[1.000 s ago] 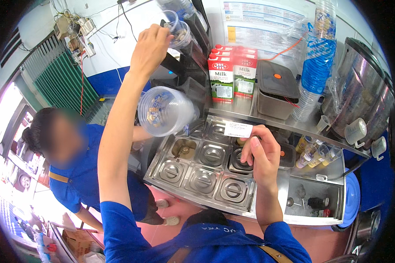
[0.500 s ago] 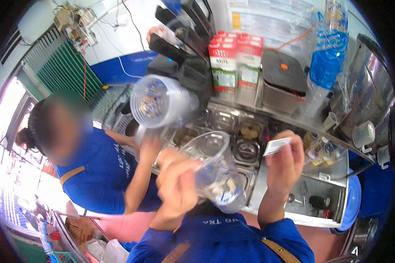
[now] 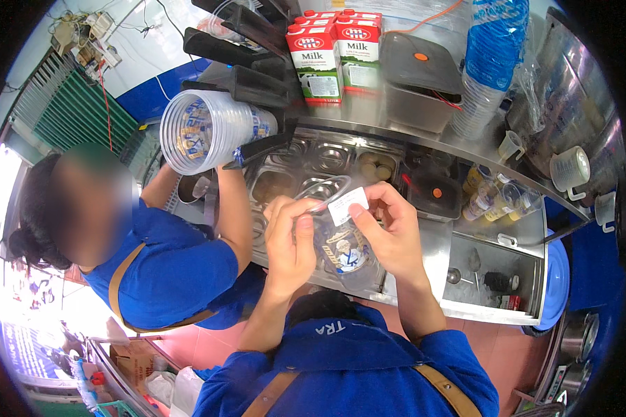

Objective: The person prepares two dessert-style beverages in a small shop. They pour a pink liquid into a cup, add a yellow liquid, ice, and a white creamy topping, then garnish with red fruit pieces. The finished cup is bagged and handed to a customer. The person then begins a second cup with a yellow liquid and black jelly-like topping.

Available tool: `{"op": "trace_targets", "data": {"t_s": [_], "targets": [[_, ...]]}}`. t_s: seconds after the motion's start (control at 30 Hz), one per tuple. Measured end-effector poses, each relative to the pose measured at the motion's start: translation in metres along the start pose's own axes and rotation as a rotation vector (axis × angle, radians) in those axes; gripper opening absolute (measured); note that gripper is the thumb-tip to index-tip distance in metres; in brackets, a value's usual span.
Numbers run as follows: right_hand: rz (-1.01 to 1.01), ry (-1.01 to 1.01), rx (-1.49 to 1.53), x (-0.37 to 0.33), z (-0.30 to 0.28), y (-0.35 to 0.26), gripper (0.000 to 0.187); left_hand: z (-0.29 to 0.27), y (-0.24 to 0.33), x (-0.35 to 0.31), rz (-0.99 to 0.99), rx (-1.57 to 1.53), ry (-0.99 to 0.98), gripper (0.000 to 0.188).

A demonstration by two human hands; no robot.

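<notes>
In front of my chest a clear plastic cup with a printed figure hangs tilted, its open rim up. My left hand is closed on the cup's side just under the rim. With thumb and fingers my right hand pinches a small white label at the rim's right side. The label lies over the cup's upper wall; whether it sticks there I cannot tell.
A co-worker in blue stands close on my left, near a stack of clear cups. Ahead are lidded metal pans. Milk cartons and a lidded container stand on the shelf.
My right hand has moved left with the label and brought it to the cup's rim. The cup is more upright. The head view has shifted, and the co-worker has leaned nearer.
</notes>
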State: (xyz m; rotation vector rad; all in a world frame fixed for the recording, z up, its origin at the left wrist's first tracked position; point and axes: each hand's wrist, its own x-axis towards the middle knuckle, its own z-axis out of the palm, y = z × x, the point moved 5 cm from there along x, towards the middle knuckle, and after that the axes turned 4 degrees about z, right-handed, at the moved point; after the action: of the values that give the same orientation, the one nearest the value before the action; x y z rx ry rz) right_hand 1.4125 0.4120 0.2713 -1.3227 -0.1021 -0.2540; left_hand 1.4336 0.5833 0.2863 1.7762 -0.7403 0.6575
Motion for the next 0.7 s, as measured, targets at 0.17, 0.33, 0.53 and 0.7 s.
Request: {"op": "trace_targets", "data": {"t_s": [0.17, 0.33, 0.53, 0.7], "targets": [[-0.062, 0.085, -0.343, -0.012, -0.003, -0.019, 0.022, 0.006, 0.004, -0.004, 0.026, -0.072, 0.023, 0.016], [-0.25, 0.18, -0.507, -0.017, 0.001, -0.029, 0.028, 0.011, 0.008, -0.006, 0.067, -0.023, 0.024, 0.018], [-0.122, 0.165, -0.47, -0.01, -0.004, -0.015, 0.037, 0.01, 0.003, -0.013, 0.036, -0.036, 0.016, 0.018], [-0.027, 0.186, -0.162, -0.005, -0.009, 0.018, 0.014, 0.005, 0.002, -0.02, -0.027, -0.085, 0.018, 0.018]]}}
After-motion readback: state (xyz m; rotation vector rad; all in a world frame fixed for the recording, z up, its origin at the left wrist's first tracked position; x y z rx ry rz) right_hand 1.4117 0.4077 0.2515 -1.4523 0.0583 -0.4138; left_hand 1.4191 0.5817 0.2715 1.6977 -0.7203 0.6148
